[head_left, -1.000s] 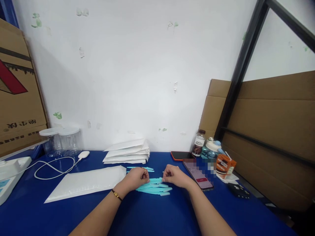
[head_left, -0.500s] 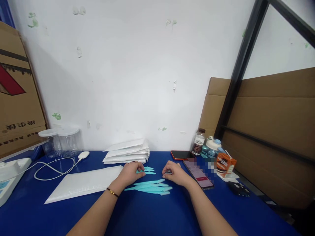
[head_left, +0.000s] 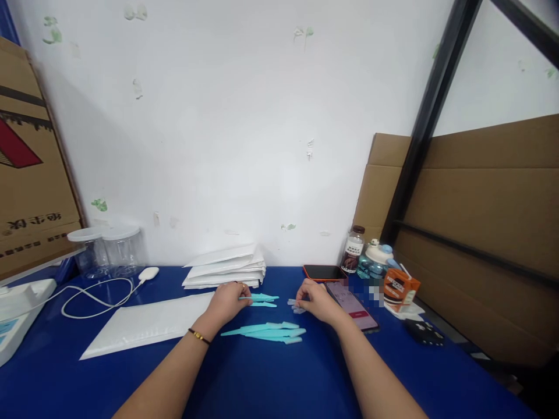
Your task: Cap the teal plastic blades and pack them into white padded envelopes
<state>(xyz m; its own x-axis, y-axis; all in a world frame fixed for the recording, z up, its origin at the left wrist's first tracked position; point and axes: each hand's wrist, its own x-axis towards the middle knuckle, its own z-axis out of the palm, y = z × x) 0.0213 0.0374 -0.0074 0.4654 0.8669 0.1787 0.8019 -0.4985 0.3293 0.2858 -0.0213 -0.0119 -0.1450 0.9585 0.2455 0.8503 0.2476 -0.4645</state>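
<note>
My left hand, a ring on one finger, pinches a turquoise eyebrow razor by its left end. Another turquoise razor lies just below, close to the fingertips. Closer to me, several more eyebrow razors form a loose bundle on the blue tabletop, their right ends looking paler. My right hand has its thumb and fingers pinched together over small clear plastic caps on the tabletop. Whether a cap is between those fingers is partly hidden.
A white padded envelope lies at the left, with stacked envelopes behind. Rightward are two phones, bottles and an orange carton. Clear jars and a white cable are far left.
My right hand has shifted slightly right, uncovering the clear caps. My left hand has drawn back a little left, and the razors at its fingertips show more of their length.
</note>
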